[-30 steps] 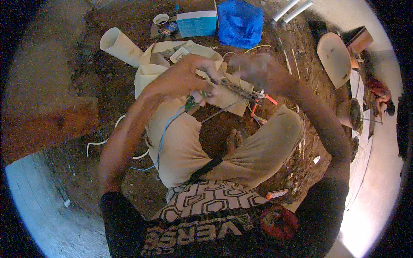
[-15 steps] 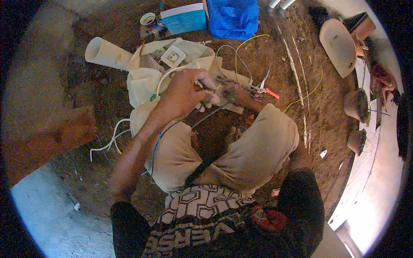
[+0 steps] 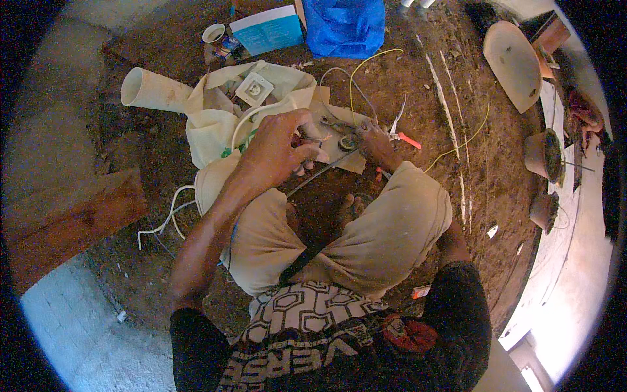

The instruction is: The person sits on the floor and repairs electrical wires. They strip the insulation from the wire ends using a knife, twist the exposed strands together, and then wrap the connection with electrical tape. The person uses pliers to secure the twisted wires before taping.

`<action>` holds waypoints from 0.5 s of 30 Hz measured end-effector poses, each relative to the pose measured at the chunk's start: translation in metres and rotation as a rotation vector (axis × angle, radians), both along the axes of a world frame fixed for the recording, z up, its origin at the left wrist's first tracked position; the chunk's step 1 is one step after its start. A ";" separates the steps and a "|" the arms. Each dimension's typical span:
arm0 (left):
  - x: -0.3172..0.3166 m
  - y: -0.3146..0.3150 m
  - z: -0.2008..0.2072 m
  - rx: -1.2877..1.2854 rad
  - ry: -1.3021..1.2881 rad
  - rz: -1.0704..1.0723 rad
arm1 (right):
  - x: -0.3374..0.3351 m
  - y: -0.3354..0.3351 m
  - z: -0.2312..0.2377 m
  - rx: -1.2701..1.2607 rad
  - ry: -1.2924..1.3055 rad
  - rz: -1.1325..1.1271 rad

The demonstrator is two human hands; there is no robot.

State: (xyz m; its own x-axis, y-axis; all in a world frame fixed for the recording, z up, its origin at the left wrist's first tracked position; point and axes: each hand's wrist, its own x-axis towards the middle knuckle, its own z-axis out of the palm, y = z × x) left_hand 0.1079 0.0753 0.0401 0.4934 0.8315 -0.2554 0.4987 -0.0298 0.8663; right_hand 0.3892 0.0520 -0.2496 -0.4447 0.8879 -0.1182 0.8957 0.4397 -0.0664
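My left hand [image 3: 281, 147] is closed round an electrical cable, and thin wire ends with bare copper tips [image 3: 325, 138] stick out past its fingers. To its right, my right hand [image 3: 379, 145] is low over a flat tan board [image 3: 353, 162], fingers bent; what they grip is hidden. A dark plier-like tool [image 3: 336, 123] and a small dark roll [image 3: 346, 142] lie beside its fingertips. Just past that hand is a red-handled cutting tool [image 3: 408, 140] with metal blades. A white square socket [image 3: 255, 89] rests on pale cloth [image 3: 206, 137] beyond my left hand.
A wide white pipe [image 3: 153, 90] lies at the far left, near a cup [image 3: 213, 33], a blue-and-white box [image 3: 268, 31] and a blue bag [image 3: 346, 26]. Yellow wire [image 3: 460, 149] curls on the dirt floor. Pans [image 3: 543, 155] stand at right; a wooden plank [image 3: 78, 222] is at left.
My right hand has drawn away to the right from my left hand, uncovering the small dark roll. My left hand keeps hold of the cable. The whole view has shifted slightly.
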 end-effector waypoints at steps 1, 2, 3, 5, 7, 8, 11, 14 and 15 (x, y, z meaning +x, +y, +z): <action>-0.001 -0.001 -0.004 0.057 0.018 0.002 | 0.002 0.001 0.002 -0.020 0.006 -0.002; -0.003 -0.001 -0.007 0.115 0.037 0.004 | 0.004 0.003 0.003 -0.039 0.009 -0.003; -0.005 -0.001 -0.010 0.074 -0.007 0.005 | 0.005 0.004 0.004 -0.058 0.016 -0.004; -0.008 0.001 -0.012 -0.004 -0.097 0.007 | 0.010 0.006 0.006 -0.098 0.024 -0.005; -0.011 0.002 -0.007 0.041 -0.056 -0.013 | 0.013 0.008 0.007 -0.143 0.033 -0.011; -0.012 0.002 -0.004 0.065 -0.037 -0.021 | 0.015 0.011 0.009 -0.165 0.033 -0.012; -0.014 0.000 -0.010 0.019 -0.147 -0.020 | 0.020 0.018 0.014 -0.241 0.051 -0.019; -0.016 -0.003 -0.006 0.091 -0.133 -0.035 | 0.026 0.027 0.022 -0.330 0.077 -0.034; -0.019 -0.003 -0.006 0.112 -0.113 -0.032 | 0.028 0.030 0.025 -0.369 0.097 -0.041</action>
